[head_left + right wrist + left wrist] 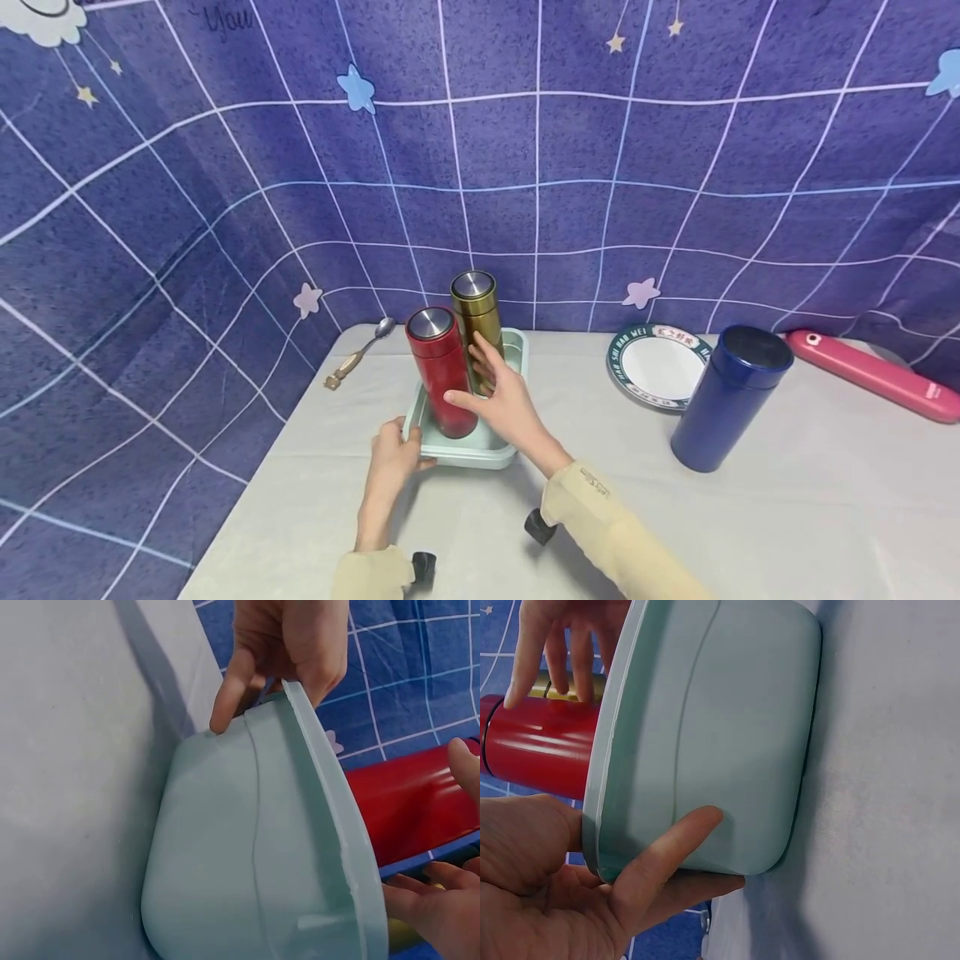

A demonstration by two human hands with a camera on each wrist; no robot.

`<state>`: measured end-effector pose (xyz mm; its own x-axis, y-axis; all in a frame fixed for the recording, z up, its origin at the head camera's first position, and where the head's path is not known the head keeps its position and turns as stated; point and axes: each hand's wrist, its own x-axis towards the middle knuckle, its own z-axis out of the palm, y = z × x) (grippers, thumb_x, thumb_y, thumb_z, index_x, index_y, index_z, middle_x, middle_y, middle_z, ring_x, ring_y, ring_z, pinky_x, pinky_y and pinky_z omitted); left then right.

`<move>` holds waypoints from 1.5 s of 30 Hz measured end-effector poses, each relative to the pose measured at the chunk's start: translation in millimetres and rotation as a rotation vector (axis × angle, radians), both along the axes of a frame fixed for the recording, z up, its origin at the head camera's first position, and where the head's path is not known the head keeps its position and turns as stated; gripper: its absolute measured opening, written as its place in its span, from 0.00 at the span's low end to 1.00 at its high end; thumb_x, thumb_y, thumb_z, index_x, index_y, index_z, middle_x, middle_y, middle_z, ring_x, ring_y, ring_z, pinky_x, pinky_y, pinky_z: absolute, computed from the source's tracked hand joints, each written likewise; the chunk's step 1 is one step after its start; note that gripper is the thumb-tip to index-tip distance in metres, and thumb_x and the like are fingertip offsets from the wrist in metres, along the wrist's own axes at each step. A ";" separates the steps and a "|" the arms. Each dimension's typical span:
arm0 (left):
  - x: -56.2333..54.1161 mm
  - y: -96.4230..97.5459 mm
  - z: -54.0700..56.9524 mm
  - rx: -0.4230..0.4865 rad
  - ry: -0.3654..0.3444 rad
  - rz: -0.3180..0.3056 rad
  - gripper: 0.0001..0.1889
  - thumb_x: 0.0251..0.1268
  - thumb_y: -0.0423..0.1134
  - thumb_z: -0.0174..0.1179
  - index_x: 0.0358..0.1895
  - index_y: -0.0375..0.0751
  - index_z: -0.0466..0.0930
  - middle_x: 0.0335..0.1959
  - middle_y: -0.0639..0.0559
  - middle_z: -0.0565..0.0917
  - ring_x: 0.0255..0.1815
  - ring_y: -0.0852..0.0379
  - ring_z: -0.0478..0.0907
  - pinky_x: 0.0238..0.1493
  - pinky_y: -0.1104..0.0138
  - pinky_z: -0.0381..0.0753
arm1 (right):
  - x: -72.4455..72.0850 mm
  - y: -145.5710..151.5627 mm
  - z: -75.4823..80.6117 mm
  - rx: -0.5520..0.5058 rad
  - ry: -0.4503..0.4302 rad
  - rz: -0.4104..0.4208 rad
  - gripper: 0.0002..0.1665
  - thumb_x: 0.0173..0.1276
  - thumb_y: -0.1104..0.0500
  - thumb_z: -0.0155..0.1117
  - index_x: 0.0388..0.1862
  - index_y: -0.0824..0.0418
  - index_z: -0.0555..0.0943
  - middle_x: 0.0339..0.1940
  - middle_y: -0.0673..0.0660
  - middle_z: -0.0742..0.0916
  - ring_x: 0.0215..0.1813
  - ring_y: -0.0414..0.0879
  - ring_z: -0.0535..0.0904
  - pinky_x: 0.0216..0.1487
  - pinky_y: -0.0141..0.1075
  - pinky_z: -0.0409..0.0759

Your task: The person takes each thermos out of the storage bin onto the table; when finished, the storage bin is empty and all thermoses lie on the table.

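A pale green plastic basin [480,457] rests on the table with two thermos flasks standing in it. The red flask [442,379] is nearer and leans slightly; the gold flask [477,302] stands behind it. My left hand [393,457] grips the basin's near left corner, thumb over the rim and fingers against the outer wall, as the left wrist view shows. Beside the flasks is my right hand [504,406], fingers spread, with the thumb in front of the red flask and fingertips by the gold one. Whether it touches either flask I cannot tell.
To the left lies a spoon [360,354] with an ornate handle. On the right are a white plate [660,367] with a green lettered rim, a tall dark blue flask [723,408] and a long pink case [873,375]. A blue gridded cloth [570,217] hangs behind the table.
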<state>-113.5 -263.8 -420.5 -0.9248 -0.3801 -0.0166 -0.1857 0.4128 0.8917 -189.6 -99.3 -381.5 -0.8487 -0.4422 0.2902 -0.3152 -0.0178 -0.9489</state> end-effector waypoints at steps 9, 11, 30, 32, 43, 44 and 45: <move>-1.1 6.6 1.5 0.023 0.013 -0.009 0.17 0.71 0.26 0.44 0.54 0.14 0.71 0.39 0.20 0.81 0.29 0.39 0.87 0.28 0.61 0.91 | 8.9 -2.8 20.0 -0.030 0.032 -0.014 0.51 0.58 0.68 0.73 0.76 0.68 0.56 0.70 0.70 0.70 0.70 0.64 0.68 0.69 0.60 0.71; -1.3 7.8 2.5 0.020 0.016 -0.012 0.17 0.71 0.26 0.44 0.54 0.14 0.71 0.38 0.20 0.82 0.29 0.39 0.87 0.27 0.61 0.91 | 8.0 -5.1 19.1 -0.042 0.051 -0.019 0.50 0.57 0.68 0.73 0.75 0.68 0.58 0.69 0.70 0.73 0.70 0.62 0.69 0.70 0.58 0.71; 0.2 8.3 -2.7 -0.004 0.003 0.005 0.17 0.70 0.27 0.45 0.54 0.16 0.72 0.38 0.20 0.82 0.28 0.40 0.87 0.25 0.62 0.91 | -1.5 -18.7 -11.4 -0.088 0.074 -0.120 0.46 0.50 0.66 0.79 0.69 0.62 0.70 0.57 0.63 0.84 0.57 0.54 0.82 0.59 0.48 0.84; 0.0 7.6 -3.2 -0.013 -0.004 0.001 0.17 0.70 0.27 0.45 0.54 0.15 0.72 0.38 0.20 0.81 0.28 0.40 0.87 0.26 0.61 0.91 | -3.2 -17.6 -15.3 -0.100 0.057 -0.115 0.46 0.50 0.64 0.80 0.69 0.58 0.71 0.57 0.60 0.84 0.56 0.51 0.82 0.59 0.45 0.84; 0.1 -3.0 -0.3 0.004 -0.014 0.005 0.17 0.70 0.27 0.43 0.54 0.14 0.71 0.38 0.18 0.80 0.29 0.39 0.87 0.27 0.61 0.91 | 16.6 0.8 17.6 -0.152 0.042 -0.131 0.43 0.50 0.60 0.81 0.67 0.53 0.74 0.53 0.57 0.87 0.51 0.49 0.85 0.54 0.37 0.87; 0.3 -3.3 -0.1 0.005 -0.015 0.007 0.17 0.70 0.27 0.43 0.54 0.15 0.71 0.38 0.18 0.80 0.28 0.39 0.87 0.27 0.61 0.91 | 18.9 3.3 21.2 -0.158 0.039 -0.133 0.43 0.49 0.61 0.81 0.66 0.53 0.75 0.52 0.57 0.87 0.50 0.49 0.85 0.54 0.37 0.87; 0.5 -3.6 -0.1 0.004 -0.015 0.007 0.17 0.70 0.27 0.43 0.54 0.15 0.72 0.38 0.18 0.80 0.28 0.39 0.87 0.27 0.61 0.91 | 21.3 5.9 24.8 -0.163 0.038 -0.135 0.42 0.49 0.61 0.81 0.65 0.54 0.75 0.51 0.57 0.87 0.49 0.49 0.86 0.53 0.37 0.87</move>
